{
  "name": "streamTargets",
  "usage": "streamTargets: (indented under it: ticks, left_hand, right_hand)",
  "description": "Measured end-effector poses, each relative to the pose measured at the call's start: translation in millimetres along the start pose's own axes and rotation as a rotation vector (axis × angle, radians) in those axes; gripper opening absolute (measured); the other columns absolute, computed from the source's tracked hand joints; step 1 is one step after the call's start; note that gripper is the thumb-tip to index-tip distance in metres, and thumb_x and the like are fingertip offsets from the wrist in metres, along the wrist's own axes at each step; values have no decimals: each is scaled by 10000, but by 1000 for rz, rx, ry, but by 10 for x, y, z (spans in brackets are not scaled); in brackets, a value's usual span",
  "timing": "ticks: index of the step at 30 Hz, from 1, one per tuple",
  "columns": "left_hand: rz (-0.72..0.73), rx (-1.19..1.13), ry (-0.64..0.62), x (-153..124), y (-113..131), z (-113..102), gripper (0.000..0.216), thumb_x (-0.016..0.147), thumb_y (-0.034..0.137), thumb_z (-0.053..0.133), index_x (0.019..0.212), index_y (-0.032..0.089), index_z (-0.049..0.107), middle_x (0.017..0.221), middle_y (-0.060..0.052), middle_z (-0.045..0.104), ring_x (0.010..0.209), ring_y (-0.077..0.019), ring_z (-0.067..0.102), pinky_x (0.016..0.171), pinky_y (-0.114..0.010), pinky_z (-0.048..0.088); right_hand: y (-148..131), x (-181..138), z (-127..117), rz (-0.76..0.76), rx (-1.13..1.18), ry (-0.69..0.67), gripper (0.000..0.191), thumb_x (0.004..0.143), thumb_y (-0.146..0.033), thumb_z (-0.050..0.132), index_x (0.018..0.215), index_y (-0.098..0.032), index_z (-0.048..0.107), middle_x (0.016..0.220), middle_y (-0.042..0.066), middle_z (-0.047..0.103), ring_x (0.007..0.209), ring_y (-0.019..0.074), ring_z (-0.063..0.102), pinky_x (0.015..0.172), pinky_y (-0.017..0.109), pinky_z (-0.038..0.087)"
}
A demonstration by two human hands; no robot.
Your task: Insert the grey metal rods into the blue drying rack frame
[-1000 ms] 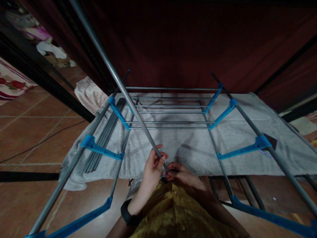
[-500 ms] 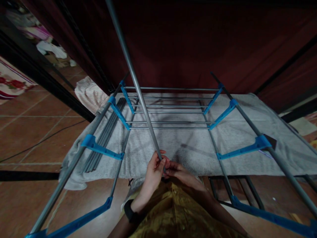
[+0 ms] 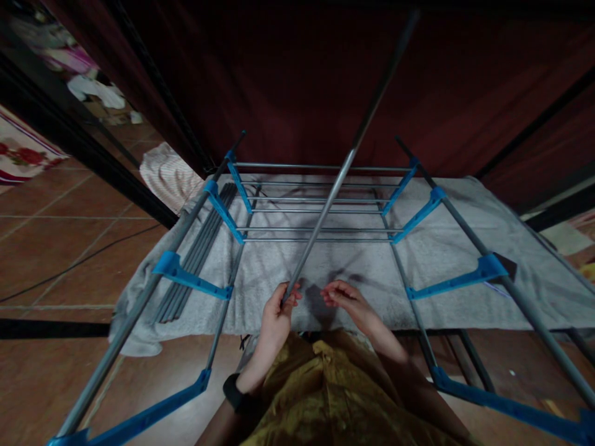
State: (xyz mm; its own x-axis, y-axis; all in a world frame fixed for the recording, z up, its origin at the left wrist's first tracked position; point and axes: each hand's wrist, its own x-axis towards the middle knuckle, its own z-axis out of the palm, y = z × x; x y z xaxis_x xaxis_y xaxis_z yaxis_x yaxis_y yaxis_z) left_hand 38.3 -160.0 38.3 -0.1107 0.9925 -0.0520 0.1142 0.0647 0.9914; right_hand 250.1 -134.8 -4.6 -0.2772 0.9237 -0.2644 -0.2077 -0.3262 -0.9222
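A long grey metal tube (image 3: 320, 220) slants up and to the right, its lower end in my left hand (image 3: 277, 313), whose fingers are wrapped round it. To the right, apart from the tube, is my right hand (image 3: 351, 303). Its fingers are curled in toward the thumb, and anything small between them cannot be made out. Around both hands stands a rack frame of grey tubes with blue plastic brackets (image 3: 193, 279). Several crossbars (image 3: 316, 230) join its two sides at the far end.
Several loose grey tubes (image 3: 198, 260) lie side by side on the grey blanket (image 3: 465, 235), at the left. A dark flat object (image 3: 506, 266) rests near the right upright. Dark red curtain (image 3: 297, 80) hangs behind; tiled floor (image 3: 93, 266) lies to the left.
The tube has swung from leaning left to leaning right. My right hand has come off its lower end and moved right; my left hand has shifted slightly left, still holding it.
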Motion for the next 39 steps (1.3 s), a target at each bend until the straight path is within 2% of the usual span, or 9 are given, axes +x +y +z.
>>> streamTargets:
  ticks: [9, 14, 19, 24, 31, 35, 39]
  left_hand:
    - [-25, 45, 65, 55, -255, -205, 150, 761, 281, 542, 830, 188, 638, 793, -33, 669, 739, -166, 598, 712, -286, 483]
    - [-11, 136, 82, 35, -424, -313, 160, 780, 304, 552, 830, 189, 653, 827, -41, 703, 821, -196, 642, 796, -321, 491]
    - [24, 339, 47, 17, -640, -450, 218, 812, 264, 518, 932, 195, 687, 884, -57, 736, 882, -231, 678, 839, -364, 502]
    - [33, 611, 2, -25, -646, -571, 284, 825, 194, 471, 998, 194, 696, 980, -82, 750, 963, -268, 679, 928, -453, 484]
    - [49, 711, -29, -71, -758, -713, 326, 859, 189, 442, 1069, 175, 689, 1018, -93, 752, 1001, -273, 678, 955, -473, 481]
    - [113, 805, 4, -74, -795, -785, 321, 867, 183, 436, 1058, 181, 695, 1042, -100, 751, 1019, -276, 677, 974, -470, 469]
    - [180, 960, 5, -64, -651, -808, 382, 854, 103, 392, 1081, 188, 686, 1055, -93, 742, 1030, -265, 670, 969, -450, 450]
  right_hand:
    - [-471, 91, -262, -127, 83, 225, 342, 700, -432, 837, 964, -256, 708, 990, 41, 742, 880, 193, 663, 840, 368, 531]
    - [-637, 136, -432, -198, 130, 324, 371, 686, -351, 834, 1020, -257, 702, 1036, 35, 742, 929, 191, 678, 861, 364, 547]
    - [-689, 219, -536, -227, 181, 350, 418, 695, -304, 827, 1089, -274, 691, 1102, 33, 736, 1010, 189, 684, 908, 361, 548]
    - [-725, 271, -567, -248, 251, 380, 365, 721, -290, 814, 1063, -268, 687, 1043, 25, 751, 974, 181, 705, 911, 367, 565]
    - [-740, 274, -668, -233, 290, 358, 287, 759, -259, 779, 1031, -229, 692, 1035, 56, 767, 891, 163, 729, 863, 331, 597]
    - [-695, 302, -791, -244, 340, 457, 198, 771, -225, 763, 957, -216, 697, 963, 53, 772, 867, 169, 738, 805, 313, 620]
    - [-598, 314, -963, -245, 396, 552, 110, 787, -187, 744, 885, -203, 695, 888, 42, 763, 862, 164, 741, 781, 274, 625]
